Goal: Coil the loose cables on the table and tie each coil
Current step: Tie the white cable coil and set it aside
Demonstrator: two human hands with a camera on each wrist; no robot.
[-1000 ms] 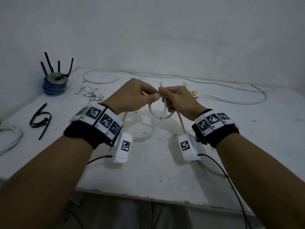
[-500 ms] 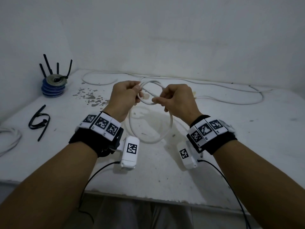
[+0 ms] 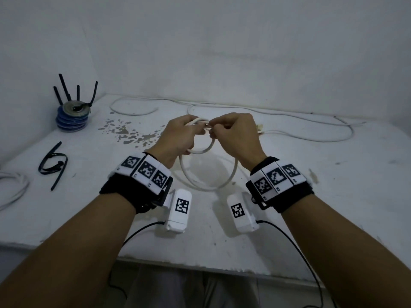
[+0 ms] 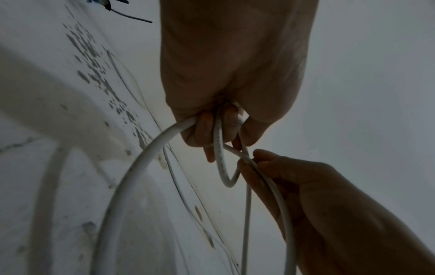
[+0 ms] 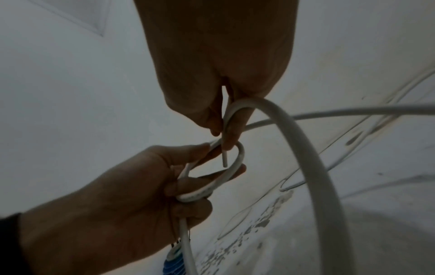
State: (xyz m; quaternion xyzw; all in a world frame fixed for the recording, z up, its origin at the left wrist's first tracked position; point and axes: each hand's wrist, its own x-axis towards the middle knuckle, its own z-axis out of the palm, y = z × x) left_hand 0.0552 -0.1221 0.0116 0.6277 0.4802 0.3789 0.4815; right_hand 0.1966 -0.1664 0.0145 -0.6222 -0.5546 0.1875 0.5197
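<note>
Both hands hold a smooth, round white cable (image 3: 208, 170) above the middle of the scuffed white table (image 3: 333, 185). The left hand (image 3: 178, 138) has its fingers curled round gathered turns of it, and the right hand (image 3: 233, 136) pinches the strand beside them, with the cut end (image 5: 224, 160) sticking out past its fingertips. The turns hang down as upright rings, a small loop over a larger one, their lowest curve near the tabletop. The rest of the cable trails away flat in long bends along the far side. Flaked paint patches (image 3: 133, 134) mark the surface on the left. Black ties (image 3: 52, 165) lie near the left edge, and a stack of blue discs (image 3: 71, 118) stands in the far corner.
</note>
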